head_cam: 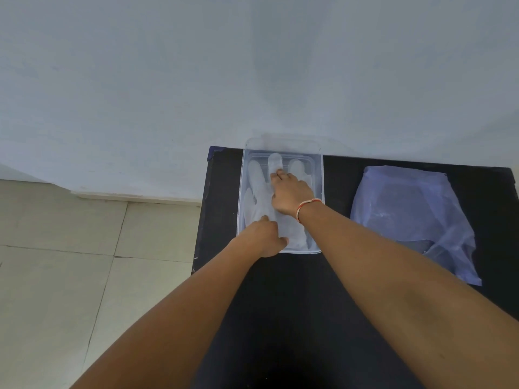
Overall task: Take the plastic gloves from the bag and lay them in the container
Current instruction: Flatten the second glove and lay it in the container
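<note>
A clear plastic container (318, 175) stands on the black table near its far left corner. A translucent plastic glove (257, 181) lies flat inside it, fingers pointing away from me. My right hand (290, 196), with a red thread at the wrist, presses down on the glove's middle, fingers spread towards its fingertips. My left hand (265, 237) rests on the glove's cuff end at the container's near left side, fingers bent onto it. To the right lies the crumpled pale blue plastic bag (412, 217); what it holds I cannot make out.
The black table (295, 304) ends at a left edge just beyond the container, with a tiled floor (84, 262) below. A pale wall (252, 80) rises directly behind the table's far edge.
</note>
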